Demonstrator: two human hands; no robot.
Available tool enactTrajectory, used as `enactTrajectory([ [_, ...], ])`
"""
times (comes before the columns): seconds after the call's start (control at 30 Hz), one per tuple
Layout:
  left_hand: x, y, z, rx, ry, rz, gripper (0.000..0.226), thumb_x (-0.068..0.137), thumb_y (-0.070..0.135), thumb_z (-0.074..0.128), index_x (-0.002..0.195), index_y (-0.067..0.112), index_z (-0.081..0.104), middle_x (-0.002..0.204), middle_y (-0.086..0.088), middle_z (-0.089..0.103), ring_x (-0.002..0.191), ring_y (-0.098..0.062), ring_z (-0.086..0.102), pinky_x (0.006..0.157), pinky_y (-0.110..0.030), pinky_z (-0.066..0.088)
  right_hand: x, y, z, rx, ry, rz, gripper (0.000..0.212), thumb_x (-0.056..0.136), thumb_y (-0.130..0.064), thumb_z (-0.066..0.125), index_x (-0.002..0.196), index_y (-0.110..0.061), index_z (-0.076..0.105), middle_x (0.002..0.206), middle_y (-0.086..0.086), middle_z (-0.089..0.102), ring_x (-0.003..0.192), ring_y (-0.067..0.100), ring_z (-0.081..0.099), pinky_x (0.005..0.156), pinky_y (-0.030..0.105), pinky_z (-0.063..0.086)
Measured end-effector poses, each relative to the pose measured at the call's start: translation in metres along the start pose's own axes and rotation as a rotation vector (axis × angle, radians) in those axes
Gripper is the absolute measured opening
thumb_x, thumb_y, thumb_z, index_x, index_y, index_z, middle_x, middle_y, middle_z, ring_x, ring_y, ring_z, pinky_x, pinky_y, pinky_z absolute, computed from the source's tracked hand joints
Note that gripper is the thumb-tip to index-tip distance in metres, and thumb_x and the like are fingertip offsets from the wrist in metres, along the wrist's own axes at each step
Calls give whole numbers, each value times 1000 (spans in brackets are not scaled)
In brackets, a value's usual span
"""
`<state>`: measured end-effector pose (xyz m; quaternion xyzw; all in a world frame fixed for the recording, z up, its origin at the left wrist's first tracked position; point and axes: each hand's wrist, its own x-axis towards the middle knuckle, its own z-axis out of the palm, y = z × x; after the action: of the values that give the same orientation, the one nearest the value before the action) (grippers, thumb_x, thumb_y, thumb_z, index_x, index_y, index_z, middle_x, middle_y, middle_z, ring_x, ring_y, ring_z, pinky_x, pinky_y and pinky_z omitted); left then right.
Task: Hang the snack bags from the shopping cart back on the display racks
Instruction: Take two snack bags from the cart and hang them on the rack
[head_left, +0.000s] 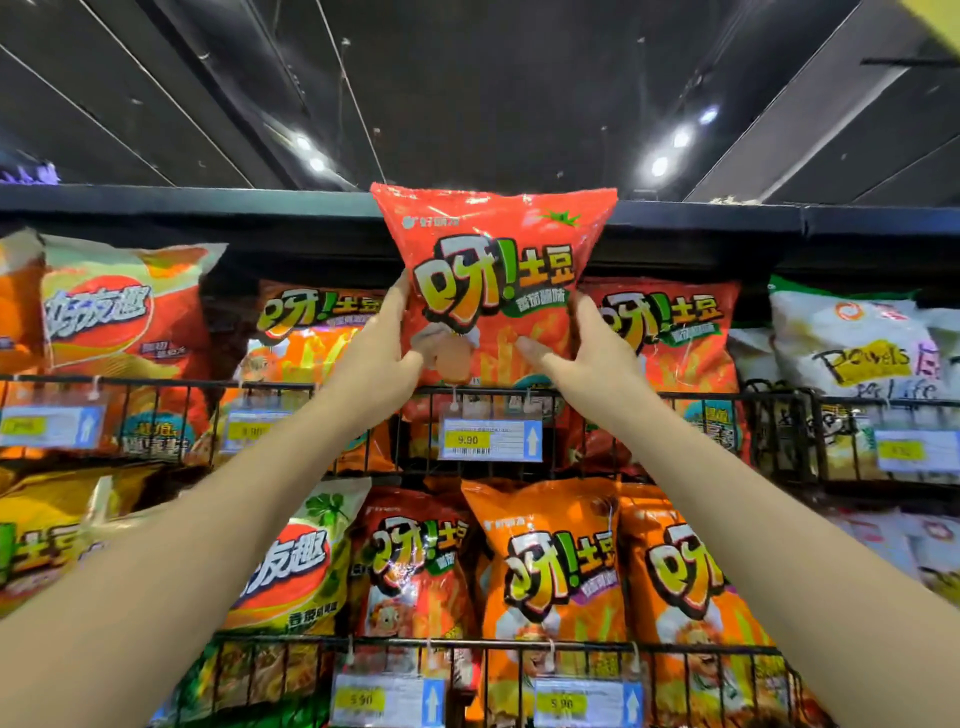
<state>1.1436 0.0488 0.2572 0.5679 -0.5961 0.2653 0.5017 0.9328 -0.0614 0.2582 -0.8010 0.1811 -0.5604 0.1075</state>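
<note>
My left hand (382, 358) and right hand (592, 353) clamp the red tomato snack bag (493, 249) at its sides. I'd keep it level, easing it into the wire rack (779, 421) at six o'clock.

Bright ceiling spotlights (660, 166), glare on glossy bags (493, 270), soft blur and wide-angle bending at edges.

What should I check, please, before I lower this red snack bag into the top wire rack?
1. Grip: left hand and right hand hold the red bag by its sides: ok.
2. Bag upright, print facing out: ok.
3. Match: the neighbour bag on the right shows the same red print: ok.
4. Room in the wire rack behind the 9.90 price tag: cannot tell, the bag hides it.
</note>
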Motion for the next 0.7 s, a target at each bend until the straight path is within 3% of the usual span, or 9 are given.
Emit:
enactTrajectory([
  [0.07, -1, -1, 3, 53, -6, -7, 78, 104, 18, 49, 162, 37, 0, 132, -7, 62, 85, -22, 68, 67, -40, 58, 3, 2, 1, -55, -24, 10, 59, 94, -55, 66, 139, -26, 42, 117, -10, 67, 108, 16, 64, 95, 41, 54],
  [0.13, 0, -2, 2, 106, -30, 12, 80, 105, 18, 49, 162, 36, -5, 115, -10, 65, 72, -18, 64, 54, -31, 47, 8, 4, -1, -127, -71, 34, 52, 94, -58, 63, 129, -26, 43, 113, -9, 67, 105, 18, 65, 92, 45, 56],
  [0.27, 1, -3, -1, 192, -136, -5, 88, 106, 28, 50, 160, 33, -20, 101, -9, 65, 67, -12, 57, 56, -27, 39, 15, 5, -4, -328, -216, 95, 59, 93, -66, 57, 127, -19, 42, 113, -2, 64, 100, 19, 63, 81, 39, 57],
  [0.33, 1, 0, -4, 232, -213, -13, 90, 107, 38, 48, 158, 30, -26, 94, -1, 62, 67, -3, 55, 57, -21, 39, 19, 3, -6, -402, -289, 139, 70, 92, -69, 55, 133, -14, 41, 114, 2, 63, 96, 18, 62, 71, 32, 55],
  [0.4, 4, 3, -7, 263, -271, -19, 92, 106, 46, 46, 157, 28, -28, 86, 2, 61, 67, -2, 55, 59, -20, 39, 23, 2, -8, -459, -339, 167, 81, 91, -72, 53, 142, -11, 38, 123, 5, 62, 102, 21, 63, 70, 31, 52],
  [0.47, 7, 2, -7, 291, -312, -33, 95, 104, 52, 45, 157, 29, -30, 91, -4, 66, 70, -6, 59, 65, -26, 44, 27, 2, -10, -494, -366, 183, 89, 89, -76, 52, 147, -10, 36, 134, 7, 60, 111, 24, 61, 77, 33, 51],
  [0.57, 13, 1, -6, 319, -380, -113, 95, 103, 56, 44, 156, 29, -30, 114, -15, 69, 81, -16, 65, 78, -31, 47, 31, 0, -11, -518, -405, 223, 95, 87, -79, 51, 150, -10, 35, 141, 7, 58, 110, 24, 60, 78, 33, 51],
  [0.63, 16, 1, -6, 325, -419, -161, 94, 103, 58, 43, 157, 29, -29, 134, -18, 64, 101, -26, 68, 92, -36, 48, 32, -3, -11, -556, -423, 234, 92, 88, -79, 49, 148, -10, 37, 136, 6, 60, 93, 18, 60, 63, 26, 47],
  [0.7, 16, 2, -6, 325, -440, -185, 93, 103, 58, 42, 157, 29, -28, 139, -18, 62, 108, -28, 67, 95, -37, 48, 31, -6, -12, -588, -431, 239, 87, 90, -77, 48, 145, -11, 41, 123, 2, 60, 75, 10, 58, 52, 21, 40],
])
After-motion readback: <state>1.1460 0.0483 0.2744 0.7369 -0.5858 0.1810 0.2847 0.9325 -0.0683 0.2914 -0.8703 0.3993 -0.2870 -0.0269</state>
